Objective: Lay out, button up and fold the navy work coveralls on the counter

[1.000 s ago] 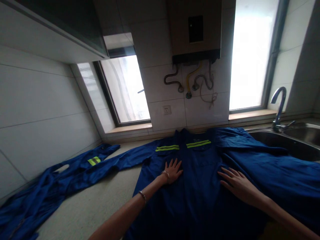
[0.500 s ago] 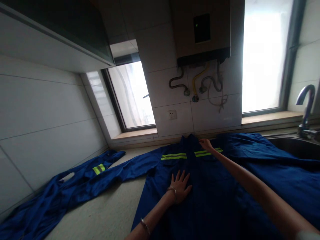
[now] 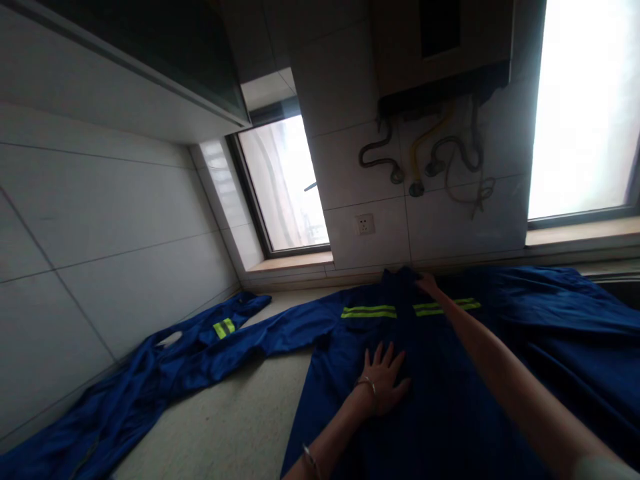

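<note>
A dark blue work jacket with yellow-green reflective strips lies spread on the counter, its collar towards the wall. My left hand rests flat on the jacket's front with the fingers spread; two bangles circle that wrist and forearm. Farther off, my right hand has its fingers closed at the right side of the collar, gripping the jacket's cloth there. The fingertips are small and dark in this view. One sleeve stretches left towards another blue garment with a reflective strip, bunched along the left wall.
The pale counter runs below a tiled wall with a socket. A water heater with pipes hangs above, between two windows. An overhead cabinet juts out at upper left. Part of a sink edge shows at far right.
The view has swung left, so everything appears farther right and the tap has left the picture. Against the jacket, both hands stay in nearly the same places.
</note>
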`<state>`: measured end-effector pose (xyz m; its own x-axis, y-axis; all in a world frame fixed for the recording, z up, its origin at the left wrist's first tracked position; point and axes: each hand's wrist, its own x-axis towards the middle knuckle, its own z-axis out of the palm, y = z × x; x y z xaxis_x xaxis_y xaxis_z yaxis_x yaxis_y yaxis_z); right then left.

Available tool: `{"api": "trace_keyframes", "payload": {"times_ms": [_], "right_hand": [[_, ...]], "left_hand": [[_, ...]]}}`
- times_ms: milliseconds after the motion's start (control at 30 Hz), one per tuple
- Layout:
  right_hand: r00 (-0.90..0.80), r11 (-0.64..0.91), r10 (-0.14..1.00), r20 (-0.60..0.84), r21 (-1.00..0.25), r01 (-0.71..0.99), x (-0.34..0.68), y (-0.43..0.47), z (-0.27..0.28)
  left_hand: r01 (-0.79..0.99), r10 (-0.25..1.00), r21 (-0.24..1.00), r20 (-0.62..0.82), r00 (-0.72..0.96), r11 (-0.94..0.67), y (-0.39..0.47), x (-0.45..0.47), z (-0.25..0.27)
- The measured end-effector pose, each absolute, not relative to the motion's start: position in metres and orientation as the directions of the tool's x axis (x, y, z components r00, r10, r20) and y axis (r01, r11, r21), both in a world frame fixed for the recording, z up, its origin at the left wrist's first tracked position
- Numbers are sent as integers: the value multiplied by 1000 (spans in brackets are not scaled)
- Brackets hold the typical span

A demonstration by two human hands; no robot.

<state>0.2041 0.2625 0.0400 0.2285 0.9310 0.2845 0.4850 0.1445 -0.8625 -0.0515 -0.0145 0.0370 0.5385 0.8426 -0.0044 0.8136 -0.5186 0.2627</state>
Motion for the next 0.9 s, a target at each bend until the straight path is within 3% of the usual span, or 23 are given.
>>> {"api": "trace_keyframes", "payload": {"times_ms": [167,267,367,433,600,700,900], "right_hand": [[174,224,921,347,-842,491,213,241,52],[132,279,913,385,-828,486,225,211,53],[109,355,875,472,-779,517,239,176,44],[107,388,858,502,-771,506,246,156,32],[115,339,913,391,-885,319,248,124,11],[106,373,888,448,-836,403,247,118,15],[33,444,810,586,-649,618,240,105,32]], "left_hand": [[798,848,305,70,525,-520,-16,-51,34],[755,853,399,202,482,-521,-11,-52,29],[674,872,575,431,234,-465,7,-54,27],[630,863,650,500,68,-426,25,-54,29],[741,875,515,440,202,-431,68,-39,42],[817,912,468,377,160,-337,92,-26,45],[588,911,766,397,-113,-261,121,-11,33]]}}
